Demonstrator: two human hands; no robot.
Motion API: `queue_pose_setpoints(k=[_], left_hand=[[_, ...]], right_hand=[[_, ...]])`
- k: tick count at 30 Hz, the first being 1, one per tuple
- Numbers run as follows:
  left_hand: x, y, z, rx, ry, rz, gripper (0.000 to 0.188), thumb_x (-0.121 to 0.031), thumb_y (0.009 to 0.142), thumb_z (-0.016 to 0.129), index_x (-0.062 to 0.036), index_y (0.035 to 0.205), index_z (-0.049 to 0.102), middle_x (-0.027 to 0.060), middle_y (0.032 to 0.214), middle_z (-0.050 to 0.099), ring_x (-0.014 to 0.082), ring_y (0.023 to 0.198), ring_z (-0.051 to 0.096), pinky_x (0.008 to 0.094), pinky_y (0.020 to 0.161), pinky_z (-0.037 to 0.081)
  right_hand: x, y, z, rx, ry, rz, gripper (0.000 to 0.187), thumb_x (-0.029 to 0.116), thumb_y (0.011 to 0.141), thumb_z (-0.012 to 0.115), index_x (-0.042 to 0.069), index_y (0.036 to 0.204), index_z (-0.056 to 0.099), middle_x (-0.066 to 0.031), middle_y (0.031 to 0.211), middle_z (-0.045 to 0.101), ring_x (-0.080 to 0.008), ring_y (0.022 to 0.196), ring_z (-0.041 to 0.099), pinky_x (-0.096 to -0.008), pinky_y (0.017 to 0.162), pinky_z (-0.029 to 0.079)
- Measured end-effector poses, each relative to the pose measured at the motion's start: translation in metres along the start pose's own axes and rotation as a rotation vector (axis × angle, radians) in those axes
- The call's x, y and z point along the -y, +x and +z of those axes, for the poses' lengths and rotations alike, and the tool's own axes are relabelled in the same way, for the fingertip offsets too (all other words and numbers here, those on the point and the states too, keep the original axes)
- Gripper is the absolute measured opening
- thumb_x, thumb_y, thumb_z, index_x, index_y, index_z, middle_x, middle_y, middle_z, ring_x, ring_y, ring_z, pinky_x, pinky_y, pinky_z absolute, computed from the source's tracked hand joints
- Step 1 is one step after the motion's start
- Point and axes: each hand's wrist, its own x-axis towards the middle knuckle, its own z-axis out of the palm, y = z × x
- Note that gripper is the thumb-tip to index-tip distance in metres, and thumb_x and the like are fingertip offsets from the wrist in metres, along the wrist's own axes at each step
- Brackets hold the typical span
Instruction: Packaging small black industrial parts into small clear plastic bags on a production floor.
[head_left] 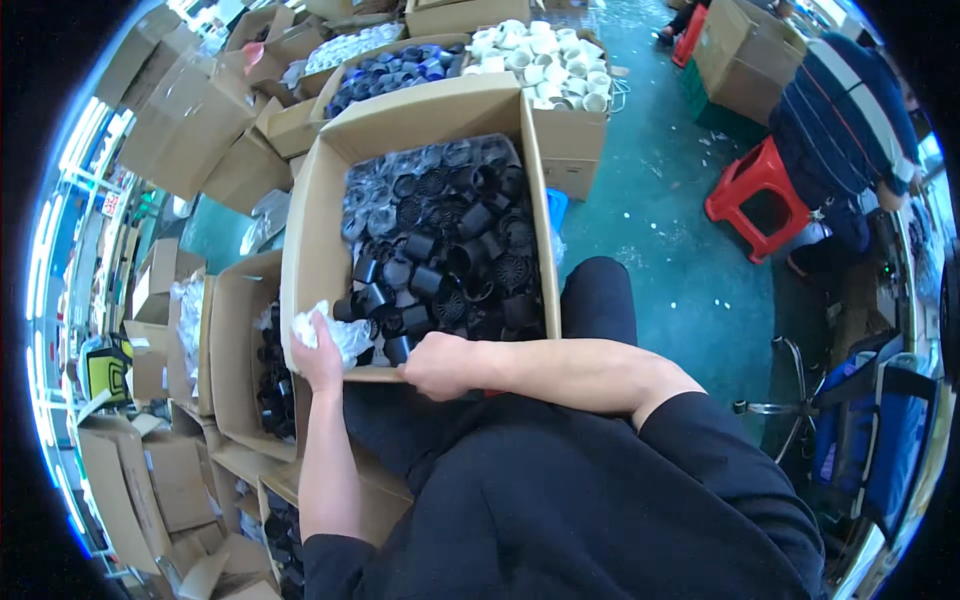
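A large open cardboard box (302,230) stands in front of me, holding many black plastic cup-shaped parts (470,258), some with slotted round ends. Sheets of clear plastic with round pockets (370,205) lie along its far left side. At the near left corner, my left hand (318,352) is closed around a crumpled clear-white plastic bag (350,338). My right hand (438,366) is a fist at the box's near edge, close beside a black cup. Its fingertips are hidden, so whatever it grips cannot be made out.
Behind stand boxes of white cups (540,62) and blue-black parts (395,72). Another box of black parts (232,375) is at my left. A person (835,120) sits far right near a red stool (760,200). A blue chair (855,440) is at right.
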Motion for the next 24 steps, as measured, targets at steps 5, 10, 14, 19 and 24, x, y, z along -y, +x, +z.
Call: queue_pose_setpoints(k=[5,10,14,19,24], left_hand=[[0.004,0.001,0.003,-0.010,-0.035,-0.007,0.035,-0.030,0.098,0.062,0.0030,0.108,0.066,0.0171,0.094,0.071,0.0313,0.083,0.068,0.0385,0.076,0.053],[0.006,0.002,0.008,0.033,-0.027,0.139,0.029,-0.027,0.097,0.063,0.0012,0.104,0.066,0.0160,0.091,0.071,0.0305,0.080,0.068,0.0386,0.073,0.052],[0.003,-0.003,0.007,0.050,-0.036,0.244,0.026,-0.026,0.097,0.064,-0.0005,0.101,0.065,0.0152,0.088,0.070,0.0307,0.076,0.067,0.0394,0.070,0.051],[-0.001,-0.002,0.005,0.055,-0.074,0.236,0.021,-0.024,0.095,0.065,-0.0028,0.097,0.063,0.0151,0.082,0.068,0.0337,0.072,0.065,0.0413,0.066,0.049],[-0.006,-0.002,-0.002,0.114,-0.026,0.197,0.021,-0.023,0.096,0.064,-0.0022,0.101,0.064,0.0140,0.083,0.069,0.0307,0.072,0.064,0.0384,0.068,0.050]], right_hand=[[0.002,-0.002,0.000,-0.134,-0.024,-0.003,0.018,0.019,0.086,0.058,0.002,0.090,0.064,-0.0167,0.076,0.069,-0.0393,0.067,0.067,-0.0459,0.062,0.054],[0.009,-0.008,0.000,-0.225,0.031,0.082,0.019,0.016,0.082,0.058,0.002,0.088,0.067,-0.0178,0.076,0.070,-0.0389,0.064,0.066,-0.0455,0.061,0.053],[0.012,-0.008,-0.004,-0.195,0.051,0.113,0.019,0.017,0.083,0.057,0.001,0.089,0.066,-0.0184,0.076,0.070,-0.0401,0.065,0.066,-0.0471,0.061,0.053],[0.012,-0.008,-0.005,-0.181,0.028,0.104,0.019,0.021,0.087,0.058,0.002,0.091,0.061,-0.0187,0.073,0.068,-0.0425,0.067,0.066,-0.0467,0.063,0.053],[0.019,-0.008,-0.017,-0.152,0.033,0.132,0.020,0.020,0.085,0.057,0.001,0.088,0.065,-0.0203,0.078,0.070,-0.0433,0.069,0.066,-0.0482,0.064,0.053]])
